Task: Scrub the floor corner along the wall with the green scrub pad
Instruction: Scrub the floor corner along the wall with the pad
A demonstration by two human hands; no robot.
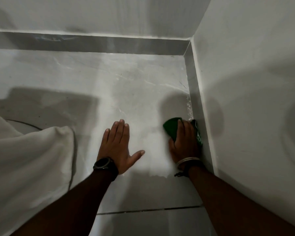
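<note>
So the right hand (184, 142) is pressed down on the green pad (170, 128), fingers clamped over it, right of center in the frame. The pad sits on the floor (134, 92) and its far edge is jammed against the grey skirting (197, 99) at the foot of the right wall (245, 65). The left hand (117, 143) is just flat on the floor, fingers spread, holding nothing, near the pad but apart from it. White cloth (32, 159) at the left edge.
</note>
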